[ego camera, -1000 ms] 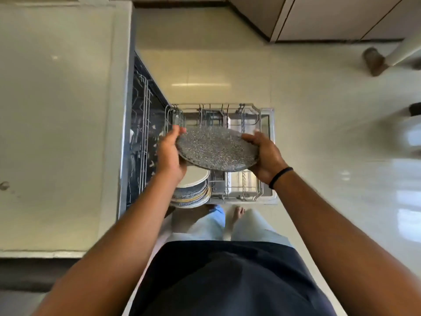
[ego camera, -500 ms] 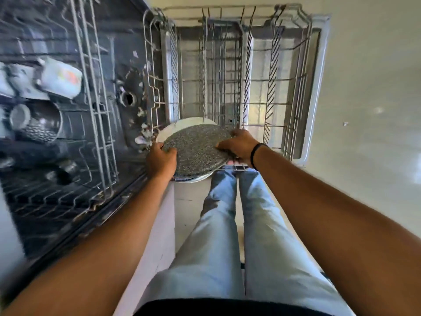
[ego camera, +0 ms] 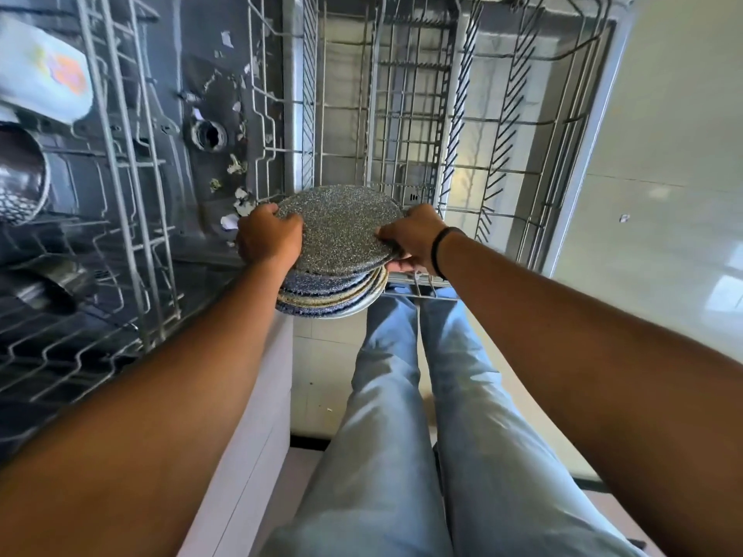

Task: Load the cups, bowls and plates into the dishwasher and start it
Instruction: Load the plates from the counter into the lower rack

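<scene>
Down at the near edge of the pulled-out grey wire lower rack [ego camera: 406, 94], both hands grip a round grey speckled plate [ego camera: 339, 231] by opposite rims: left hand [ego camera: 268, 237] on the left, right hand [ego camera: 414, 239] (black wristband) on the right. It sits atop a stack of blue and beige plates [ego camera: 333, 293]. Far left, a white printed mug [ego camera: 44, 78] lies in the upper rack.

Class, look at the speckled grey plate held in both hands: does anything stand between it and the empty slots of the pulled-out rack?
Nothing visible does. The speckled grey plate sits above the plate stack; the lower rack beyond it looks unoccupied.
</scene>
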A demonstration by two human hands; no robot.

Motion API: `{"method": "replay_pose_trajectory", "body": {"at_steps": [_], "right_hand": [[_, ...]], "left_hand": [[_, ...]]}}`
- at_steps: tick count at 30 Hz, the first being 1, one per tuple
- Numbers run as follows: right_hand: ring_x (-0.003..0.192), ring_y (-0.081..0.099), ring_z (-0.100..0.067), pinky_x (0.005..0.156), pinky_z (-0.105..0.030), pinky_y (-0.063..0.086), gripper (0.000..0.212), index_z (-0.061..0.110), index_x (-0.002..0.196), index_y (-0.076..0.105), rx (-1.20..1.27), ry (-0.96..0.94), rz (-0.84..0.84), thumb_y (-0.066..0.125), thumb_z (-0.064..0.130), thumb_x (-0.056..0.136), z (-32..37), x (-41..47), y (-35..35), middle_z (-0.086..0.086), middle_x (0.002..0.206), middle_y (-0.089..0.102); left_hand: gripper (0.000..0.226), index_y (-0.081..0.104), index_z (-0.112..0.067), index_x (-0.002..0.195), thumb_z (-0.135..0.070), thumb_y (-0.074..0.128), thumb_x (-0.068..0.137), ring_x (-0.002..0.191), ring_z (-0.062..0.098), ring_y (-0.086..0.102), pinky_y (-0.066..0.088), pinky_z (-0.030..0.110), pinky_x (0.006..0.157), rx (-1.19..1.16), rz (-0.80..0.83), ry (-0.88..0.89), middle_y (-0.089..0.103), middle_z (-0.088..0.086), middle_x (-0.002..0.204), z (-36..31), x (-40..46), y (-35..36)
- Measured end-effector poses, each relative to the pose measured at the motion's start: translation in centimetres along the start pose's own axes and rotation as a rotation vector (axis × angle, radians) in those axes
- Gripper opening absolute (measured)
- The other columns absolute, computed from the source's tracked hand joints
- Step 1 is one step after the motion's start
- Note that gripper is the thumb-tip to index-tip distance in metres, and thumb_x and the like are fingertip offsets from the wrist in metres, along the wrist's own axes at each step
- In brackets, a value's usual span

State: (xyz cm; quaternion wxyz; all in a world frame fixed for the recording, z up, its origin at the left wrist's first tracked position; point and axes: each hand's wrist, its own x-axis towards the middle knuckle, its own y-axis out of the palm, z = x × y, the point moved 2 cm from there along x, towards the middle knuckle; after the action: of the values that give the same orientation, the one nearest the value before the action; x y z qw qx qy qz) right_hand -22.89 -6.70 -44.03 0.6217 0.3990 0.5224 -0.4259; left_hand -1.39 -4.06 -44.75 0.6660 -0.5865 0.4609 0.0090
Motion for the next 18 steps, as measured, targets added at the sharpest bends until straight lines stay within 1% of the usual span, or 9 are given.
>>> {"method": "replay_pose_trajectory", "body": {"at_steps": [1,3,6,8,10,14,15,17,18], "right_hand": [[0.053,0.063,-0.019,0.058,-0.037,0.062,0.025,0.003,0.095,0.053,0.000,0.007,0.005,0.074,0.015,0.089,-0.08,0.21,0.05,-0.011,0.077,0.063],[0.055,0.063,-0.019,0.060,-0.038,0.062,0.025,0.002,0.097,0.054,-0.005,0.023,0.015,0.074,0.015,0.089,-0.30,0.49,0.20,-0.011,0.077,0.063],[0.053,0.062,-0.019,0.052,-0.035,0.061,0.025,0.001,0.098,0.055,-0.013,0.035,0.014,0.074,0.014,0.089,-0.51,0.63,0.47,-0.011,0.078,0.062],[0.053,0.063,-0.020,0.051,-0.035,0.061,0.025,0.001,0.097,0.054,-0.014,0.034,0.018,0.074,0.014,0.090,-0.49,0.65,0.58,-0.012,0.079,0.062],[0.054,0.062,-0.021,0.055,-0.037,0.061,0.024,0.001,0.093,0.053,-0.011,0.030,0.024,0.073,0.014,0.091,-0.33,0.60,0.63,-0.013,0.079,0.061],[0.057,0.061,-0.023,0.074,-0.043,0.061,0.027,0.005,0.083,0.046,-0.046,0.009,0.026,0.069,0.015,0.094,0.04,0.37,0.57,-0.012,0.077,0.061],[0.057,0.062,-0.023,0.075,-0.043,0.061,0.028,0.006,0.083,0.045,-0.049,0.001,0.020,0.069,0.015,0.094,0.11,0.34,0.59,-0.012,0.078,0.061],[0.055,0.062,-0.023,0.063,-0.038,0.061,0.027,0.005,0.084,0.046,-0.033,-0.003,0.010,0.071,0.013,0.093,0.11,0.30,0.56,-0.013,0.078,0.061],[0.053,0.061,-0.022,0.058,-0.035,0.060,0.025,0.005,0.085,0.048,-0.026,0.000,0.011,0.070,0.012,0.093,0.08,0.23,0.51,-0.014,0.078,0.061]], "left_hand": [[0.046,0.066,-0.002,0.122,-0.031,0.061,0.087,0.097,0.037,0.069,0.055,0.048,0.084,0.007,0.006,-0.008,0.072,0.019,0.114,0.13,0.29,0.18],[0.044,0.067,0.000,0.119,-0.030,0.061,0.087,0.096,0.038,0.069,0.055,0.047,0.082,0.021,0.022,-0.027,0.072,0.021,0.110,0.32,0.58,0.37],[0.045,0.067,-0.001,0.119,-0.030,0.062,0.086,0.097,0.038,0.069,0.055,0.048,0.084,0.021,0.039,-0.039,0.072,0.021,0.112,0.46,0.70,0.53],[0.044,0.067,-0.002,0.120,-0.029,0.061,0.087,0.102,0.037,0.068,0.055,0.048,0.086,0.013,0.040,-0.046,0.071,0.019,0.118,0.51,0.69,0.59],[0.043,0.067,-0.002,0.120,-0.029,0.060,0.087,0.103,0.037,0.068,0.055,0.048,0.084,0.016,0.035,-0.056,0.070,0.019,0.118,0.66,0.72,0.60],[0.043,0.061,0.008,0.118,-0.024,0.058,0.090,0.104,0.045,0.064,0.052,0.054,0.086,0.037,0.005,-0.036,0.065,0.030,0.117,0.71,0.52,0.49],[0.043,0.060,0.009,0.118,-0.024,0.058,0.091,0.104,0.045,0.064,0.052,0.054,0.086,0.037,0.005,-0.035,0.065,0.030,0.116,0.78,0.49,0.54],[0.043,0.061,0.008,0.118,-0.025,0.058,0.091,0.103,0.045,0.064,0.053,0.054,0.085,0.033,0.013,-0.038,0.066,0.030,0.115,0.77,0.44,0.61],[0.043,0.064,0.005,0.117,-0.028,0.059,0.090,0.101,0.044,0.065,0.054,0.052,0.080,0.031,0.021,-0.046,0.067,0.028,0.113,0.69,0.41,0.63]]}}
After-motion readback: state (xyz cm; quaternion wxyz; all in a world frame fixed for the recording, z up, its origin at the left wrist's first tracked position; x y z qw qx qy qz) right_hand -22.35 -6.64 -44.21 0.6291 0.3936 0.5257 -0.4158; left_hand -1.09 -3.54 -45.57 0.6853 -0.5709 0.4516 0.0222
